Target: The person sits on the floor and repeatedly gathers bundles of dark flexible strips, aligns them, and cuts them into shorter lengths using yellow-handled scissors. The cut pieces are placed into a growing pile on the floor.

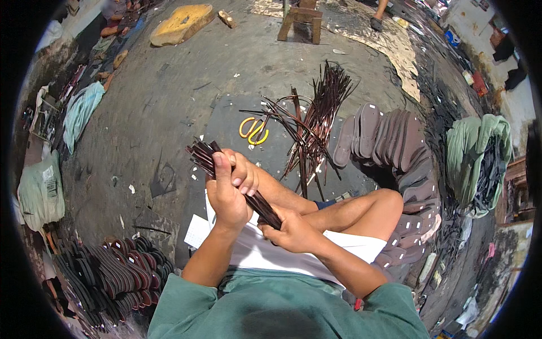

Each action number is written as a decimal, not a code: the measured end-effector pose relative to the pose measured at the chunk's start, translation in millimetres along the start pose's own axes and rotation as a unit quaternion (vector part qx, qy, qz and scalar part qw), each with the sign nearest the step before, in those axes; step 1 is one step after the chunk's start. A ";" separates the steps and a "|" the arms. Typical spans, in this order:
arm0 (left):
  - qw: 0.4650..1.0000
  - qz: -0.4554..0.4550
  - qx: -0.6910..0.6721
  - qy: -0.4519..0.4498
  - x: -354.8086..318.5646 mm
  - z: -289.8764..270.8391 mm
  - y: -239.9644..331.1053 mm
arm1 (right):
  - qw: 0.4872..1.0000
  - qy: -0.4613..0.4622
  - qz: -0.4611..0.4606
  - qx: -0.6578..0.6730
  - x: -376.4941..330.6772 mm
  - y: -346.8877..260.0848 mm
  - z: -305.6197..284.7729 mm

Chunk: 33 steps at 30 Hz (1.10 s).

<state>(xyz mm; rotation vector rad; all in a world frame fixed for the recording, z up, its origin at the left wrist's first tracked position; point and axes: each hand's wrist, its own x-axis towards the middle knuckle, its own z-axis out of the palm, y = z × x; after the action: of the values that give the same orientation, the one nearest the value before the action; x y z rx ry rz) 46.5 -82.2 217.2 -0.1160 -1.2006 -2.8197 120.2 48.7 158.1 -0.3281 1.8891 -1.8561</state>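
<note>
While the left hand (228, 189) and the right hand (289, 229) are gripping one bundle of dark strips (262, 209), a loose pile of strips (324, 101) is lying ahead

As the person is sitting with bare legs (361, 213) folded, the bundle is slanting above the lap, its frayed-looking upper end pointing forward and to the left. The left fingers are wrapping around its upper part, with the thumb pressing along it. The right fingers are closing around its lower end, near a white cloth (350, 243) that is covering the lap.

Beyond the hands, the loose pile is spreading across the grey floor (135, 107), most strips running lengthwise and several crossing over the others. Just to its left, scissors (258, 142) with yellow handles are lying, near some of the crossing strips.

To the right of the pile, a row of brown soles (389, 135) is curving back toward the person's right side, the soles overlapping one another. A green sack (463, 164) is standing beyond them, with dark material showing at its side. Near the lower left, stacked dark pieces (124, 271) are leaning in rows; they are probably soles too, though the rim is bending and darkening them. Farther ahead, a yellowish slab (180, 24) is lying near the legs of a wooden stand (302, 22).
</note>
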 end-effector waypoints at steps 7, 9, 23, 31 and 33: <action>0.996 0.027 -0.039 0.072 11.2 -35.9 6.4 | 0.983 -0.062 0.080 -0.156 33.5 -28.2 -8.7; 0.992 0.039 -0.049 0.107 13.6 -46.6 5.2 | 0.971 -0.093 0.105 -0.193 46.7 -35.8 -15.5; 0.632 0.080 0.736 -0.228 29.0 -49.9 76.1 | 0.803 -0.214 -0.135 -0.539 139.7 -43.0 -36.2; 0.844 -0.152 0.507 -0.092 39.7 -114.4 34.8 | 0.846 -0.298 -0.262 -0.356 222.9 -42.7 -61.0; 0.886 -0.158 0.436 -0.016 54.7 -131.3 39.2 | 0.908 -0.246 -0.222 -0.257 264.1 -7.4 -87.1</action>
<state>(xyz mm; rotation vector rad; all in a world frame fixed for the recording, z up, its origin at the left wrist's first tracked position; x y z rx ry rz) -9.3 -206.2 159.9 0.0996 -2.5345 -2.1822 -150.7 -2.6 120.8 -1.3635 1.9965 -1.2847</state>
